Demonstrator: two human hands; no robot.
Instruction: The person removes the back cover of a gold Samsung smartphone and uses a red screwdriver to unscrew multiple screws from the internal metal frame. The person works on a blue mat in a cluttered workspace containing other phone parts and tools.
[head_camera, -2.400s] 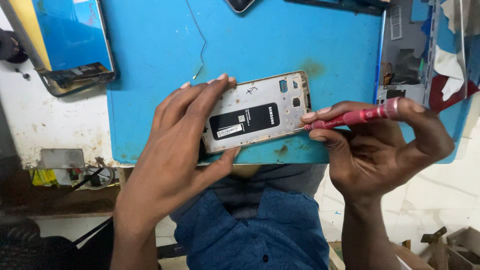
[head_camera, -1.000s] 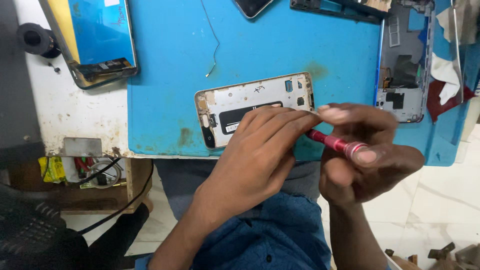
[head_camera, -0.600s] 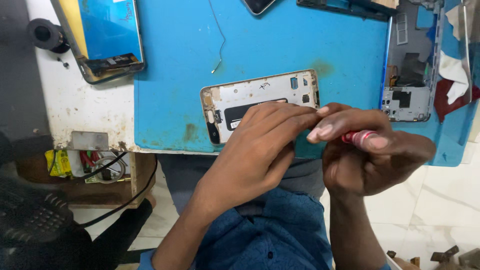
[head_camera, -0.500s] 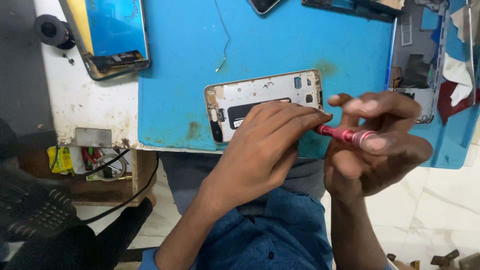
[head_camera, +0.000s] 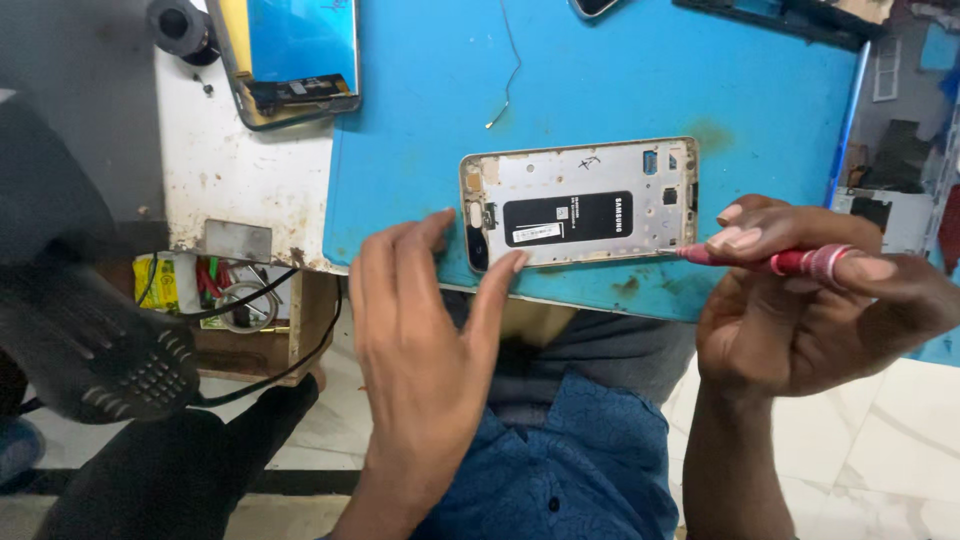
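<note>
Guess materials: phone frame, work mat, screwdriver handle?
Phone frame: likely metal, a matt silver plate with a gold-tinted rim. Work mat: looks like blue silicone or rubber, matt and stained. Screwdriver in the right hand: red handle with a knurled, glossy look, probably anodised metal; not certain.

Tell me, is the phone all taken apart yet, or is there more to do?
Partly. The phone lies on the blue mat with its back cover already off, insides showing. Right now the right hand holds a red screwdriver, tip at the phone's lower right corner, while the left hand touches its lower left edge. The metal frame and black battery are still in place.
</note>
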